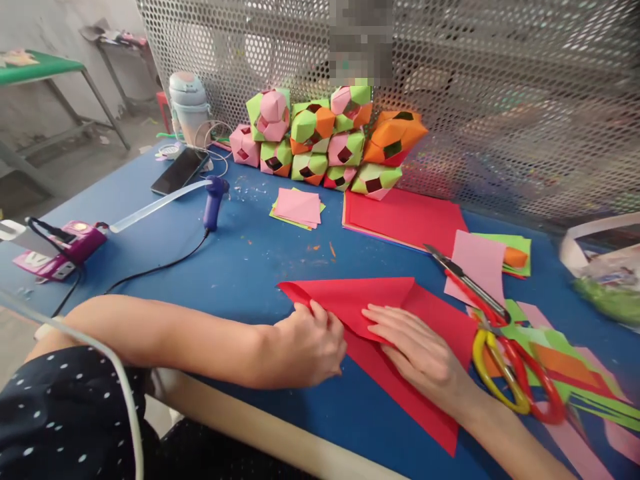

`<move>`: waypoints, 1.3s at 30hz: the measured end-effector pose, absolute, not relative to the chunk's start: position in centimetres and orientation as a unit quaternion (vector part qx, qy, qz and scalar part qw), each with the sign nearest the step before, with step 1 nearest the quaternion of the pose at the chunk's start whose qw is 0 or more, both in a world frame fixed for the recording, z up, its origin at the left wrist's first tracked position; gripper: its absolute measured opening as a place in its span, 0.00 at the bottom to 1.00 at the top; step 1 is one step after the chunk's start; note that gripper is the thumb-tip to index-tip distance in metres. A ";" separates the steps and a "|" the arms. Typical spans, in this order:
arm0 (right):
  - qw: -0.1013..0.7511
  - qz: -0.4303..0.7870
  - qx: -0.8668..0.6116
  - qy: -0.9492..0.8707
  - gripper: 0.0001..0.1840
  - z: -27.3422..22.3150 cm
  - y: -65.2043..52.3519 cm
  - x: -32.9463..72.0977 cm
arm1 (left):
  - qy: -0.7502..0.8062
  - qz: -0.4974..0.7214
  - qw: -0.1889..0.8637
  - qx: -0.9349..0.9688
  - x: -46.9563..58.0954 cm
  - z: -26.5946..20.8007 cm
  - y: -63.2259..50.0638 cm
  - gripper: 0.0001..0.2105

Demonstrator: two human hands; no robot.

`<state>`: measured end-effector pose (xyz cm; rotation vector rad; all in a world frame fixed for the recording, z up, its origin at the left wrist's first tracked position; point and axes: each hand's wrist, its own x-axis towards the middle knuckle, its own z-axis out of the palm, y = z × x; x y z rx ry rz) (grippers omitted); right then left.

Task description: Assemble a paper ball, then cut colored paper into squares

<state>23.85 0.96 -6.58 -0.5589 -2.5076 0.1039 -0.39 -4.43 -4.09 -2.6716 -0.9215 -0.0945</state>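
A large red paper sheet (445,313) lies on the blue table, one side folded over toward the middle. My left hand (313,343) is closed with its fingers pinching the folded edge at the left. Flat on the folded layer rests my right hand (420,347), its fingers stretched out and pressing the paper. To the right of the sheet are scissors (517,373) with one yellow and one red handle, and a utility knife (470,283) lying partly on a pink paper piece (475,263).
Folded paper balls (310,137) are stacked against the perforated metal panel. A glue gun (214,203) with a cord, a phone (180,170), a bottle (189,107) and a magenta power strip (65,250) are at left. Red sheets (410,217), small pink sheets (299,205) and paper scraps (565,360) also lie about.
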 end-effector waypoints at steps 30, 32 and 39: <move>0.240 0.089 -0.163 -0.953 0.22 -6.1 -0.1 24.4 | -0.419 -0.229 -0.111 -0.871 -9.3 -4.7 1.4 0.11; 0.231 0.091 -0.164 -0.955 0.23 -6.0 -0.2 24.7 | -0.420 -0.224 -0.126 -0.870 -9.5 -4.5 1.5 0.11; 0.211 0.105 -0.165 -0.958 0.22 -5.8 -0.3 25.2 | -0.405 -0.227 -0.202 -0.862 -10.1 -4.1 1.8 0.09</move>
